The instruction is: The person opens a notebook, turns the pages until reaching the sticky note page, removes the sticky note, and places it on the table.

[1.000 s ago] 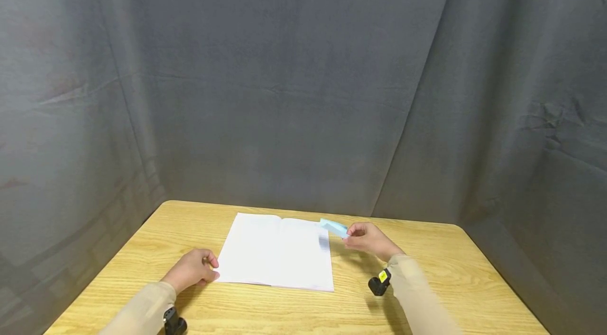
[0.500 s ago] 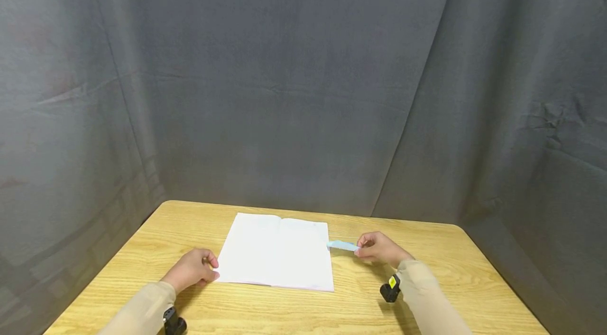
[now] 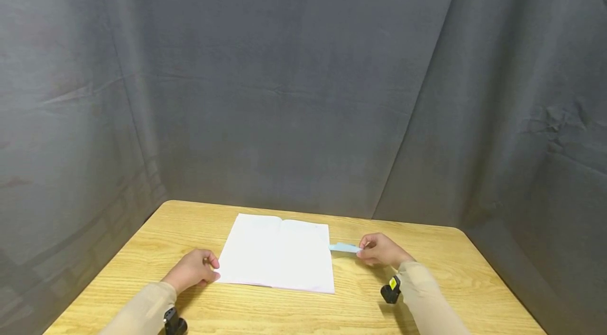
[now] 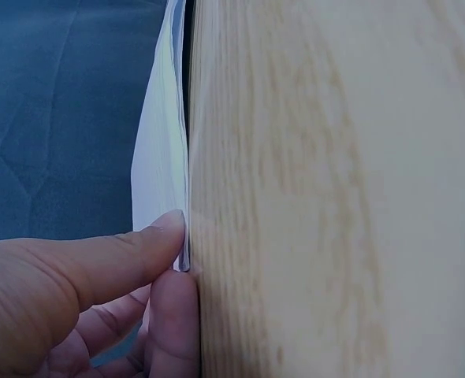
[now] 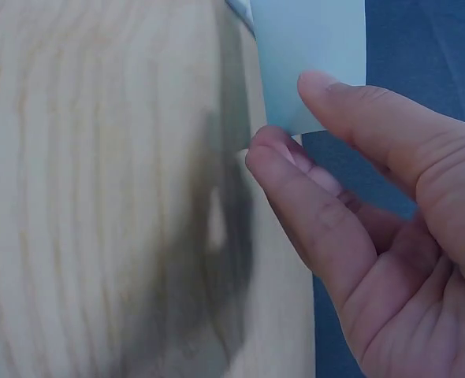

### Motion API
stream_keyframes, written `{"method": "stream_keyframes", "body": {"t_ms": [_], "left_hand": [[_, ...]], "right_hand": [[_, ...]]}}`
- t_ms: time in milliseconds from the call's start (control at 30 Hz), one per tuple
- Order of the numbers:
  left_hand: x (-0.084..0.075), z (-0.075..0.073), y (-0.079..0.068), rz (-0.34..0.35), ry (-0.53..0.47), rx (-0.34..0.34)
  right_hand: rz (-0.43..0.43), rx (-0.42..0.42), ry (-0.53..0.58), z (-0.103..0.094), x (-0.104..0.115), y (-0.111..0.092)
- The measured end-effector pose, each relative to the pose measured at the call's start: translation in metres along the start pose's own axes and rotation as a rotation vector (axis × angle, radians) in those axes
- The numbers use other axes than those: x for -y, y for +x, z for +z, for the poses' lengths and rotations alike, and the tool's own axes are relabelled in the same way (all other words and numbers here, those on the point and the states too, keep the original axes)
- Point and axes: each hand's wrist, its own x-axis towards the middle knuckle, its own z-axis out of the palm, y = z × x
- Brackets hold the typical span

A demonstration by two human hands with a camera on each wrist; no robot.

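Observation:
An open notebook point(image 3: 277, 253) with white pages lies flat on the table. My left hand point(image 3: 192, 270) is at its near left corner. In the left wrist view, the thumb point(image 4: 150, 248) and a finger pinch the edge of the page stack point(image 4: 163, 157). To the right of the notebook, my right hand point(image 3: 381, 250) pinches one end of a light blue paper strip point(image 3: 343, 247) between thumb and fingers. The strip's other end reaches the notebook's right edge; whether it touches the pages I cannot tell. The right wrist view shows the blue strip point(image 5: 311, 55) held just above the wood.
The wooden table point(image 3: 284, 314) has a far edge close behind the notebook. Dark grey cloth point(image 3: 284, 87) hangs behind and on both sides. A small black camera sits on each wrist, at the left sleeve point(image 3: 174, 322) and the right sleeve point(image 3: 390, 291).
My right hand has moved right and nearer with the blue strip, off the page's upper right corner to beside the right edge. My left hand has stayed at the notebook's corner.

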Motion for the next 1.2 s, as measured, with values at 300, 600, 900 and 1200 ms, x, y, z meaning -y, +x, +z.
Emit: {"method": "stream_keyframes", "body": {"t_ms": [300, 600, 900, 1200], "left_hand": [[0.0, 0.001, 0.001, 0.013, -0.001, -0.005], [-0.001, 0.002, 0.0, 0.011, -0.009, 0.002], [-0.002, 0.002, 0.001, 0.016, -0.001, 0.003], [-0.003, 0.002, 0.001, 0.003, 0.005, -0.012]], "right_hand": [[-0.042, -0.041, 0.054, -0.008, 0.005, -0.002], [0.0, -0.1, 0.098, -0.013, -0.006, -0.004], [0.024, -0.113, 0.099, -0.014, -0.015, -0.005], [0.035, -0.135, 0.091, -0.011, -0.021, -0.003]]}}
